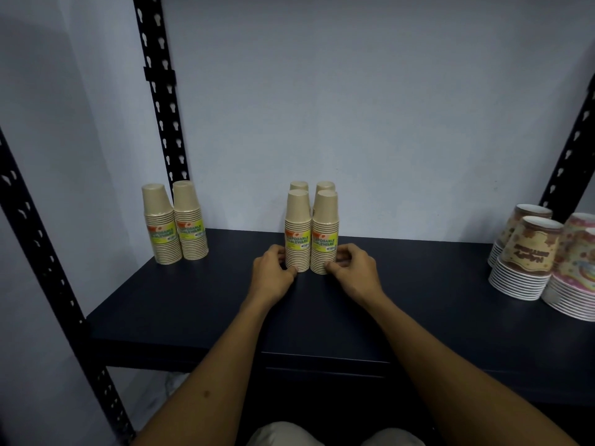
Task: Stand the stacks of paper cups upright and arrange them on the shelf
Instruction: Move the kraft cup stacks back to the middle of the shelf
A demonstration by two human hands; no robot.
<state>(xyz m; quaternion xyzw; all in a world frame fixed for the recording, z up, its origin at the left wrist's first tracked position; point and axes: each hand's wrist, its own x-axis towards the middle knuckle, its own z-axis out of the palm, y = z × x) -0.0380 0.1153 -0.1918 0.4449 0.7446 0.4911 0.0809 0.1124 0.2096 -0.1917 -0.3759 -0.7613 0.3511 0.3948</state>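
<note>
The left hand (272,272) curls its fingers round the front-left cup stack (298,233) — the right hand (352,268) grips the front-right stack (324,235). Both stand upright on the dark shelf (193,304), 2 more stacks (311,185) just behind.

Storeroom or shop stockroom, black slotted-steel shelving upright (162,101), dark shelf (180,313), packaged cup stacks (175,225), bare pale wall (370,107)
</note>
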